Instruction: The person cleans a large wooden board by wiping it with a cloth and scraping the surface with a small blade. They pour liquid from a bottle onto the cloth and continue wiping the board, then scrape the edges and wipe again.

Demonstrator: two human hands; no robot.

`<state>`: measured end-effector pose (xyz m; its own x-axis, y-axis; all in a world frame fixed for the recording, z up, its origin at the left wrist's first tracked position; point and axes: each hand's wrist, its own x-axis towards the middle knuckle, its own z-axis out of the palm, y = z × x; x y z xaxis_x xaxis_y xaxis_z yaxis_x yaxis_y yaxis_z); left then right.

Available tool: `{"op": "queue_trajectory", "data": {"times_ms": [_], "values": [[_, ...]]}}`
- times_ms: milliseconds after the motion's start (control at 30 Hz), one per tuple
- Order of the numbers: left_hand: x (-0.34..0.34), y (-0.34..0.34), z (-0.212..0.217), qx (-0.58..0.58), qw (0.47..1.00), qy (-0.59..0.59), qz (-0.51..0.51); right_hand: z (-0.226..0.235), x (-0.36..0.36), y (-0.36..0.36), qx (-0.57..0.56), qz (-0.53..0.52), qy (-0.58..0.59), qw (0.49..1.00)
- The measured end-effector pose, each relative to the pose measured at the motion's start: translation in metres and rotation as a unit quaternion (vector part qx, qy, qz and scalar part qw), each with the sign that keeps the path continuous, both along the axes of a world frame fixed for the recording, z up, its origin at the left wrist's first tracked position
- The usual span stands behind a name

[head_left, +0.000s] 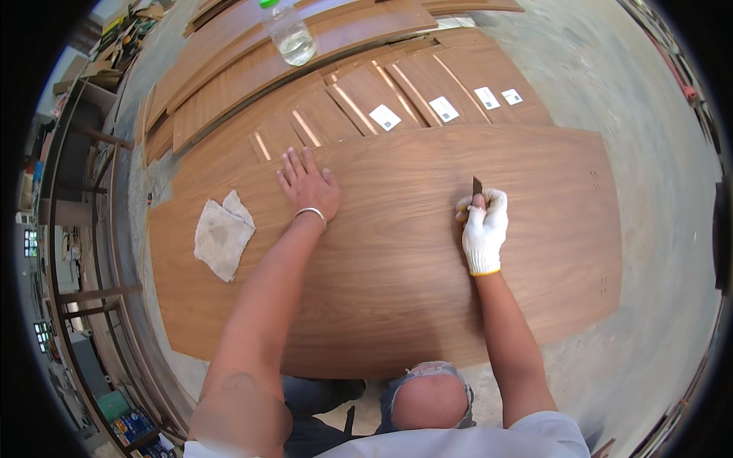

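Observation:
A large walnut-brown wood-veneer panel lies flat on the concrete floor in front of me. My left hand is bare, with a thin bracelet at the wrist, and presses flat with fingers spread on the panel's far-left part. My right hand wears a white knit glove and grips a small dark blade-like tool, its tip on the panel surface. A crumpled grey-white rag lies on the panel to the left of my left hand.
More brown panels and narrow strips, some with white labels, are stacked beyond the big panel. A clear plastic bottle with a green cap stands on them. Metal racks line the left side. Bare concrete floor lies to the right.

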<state>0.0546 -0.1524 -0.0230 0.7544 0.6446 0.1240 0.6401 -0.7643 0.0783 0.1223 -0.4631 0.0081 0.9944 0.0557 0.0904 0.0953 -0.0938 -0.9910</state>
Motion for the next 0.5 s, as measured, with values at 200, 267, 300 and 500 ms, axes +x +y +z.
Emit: {"op": "queue_trajectory", "data": {"times_ms": [200,267,300,500], "values": [[0.002,0.009,0.001,-0.032,0.999,0.037,-0.003,-0.001,-0.080,-0.060,0.112,0.011,0.049,0.992],[0.011,0.001,0.000,-0.056,0.997,0.048,0.015,-0.002,-0.105,-0.079,0.140,0.024,0.071,0.987],[0.019,-0.005,0.002,-0.069,0.996,0.052,0.023,-0.001,-0.116,-0.087,0.163,0.019,0.082,0.983],[0.108,-0.220,0.028,-0.318,0.862,-0.098,-0.382,0.017,-0.164,-0.067,-0.094,0.070,-0.052,0.992]]}}
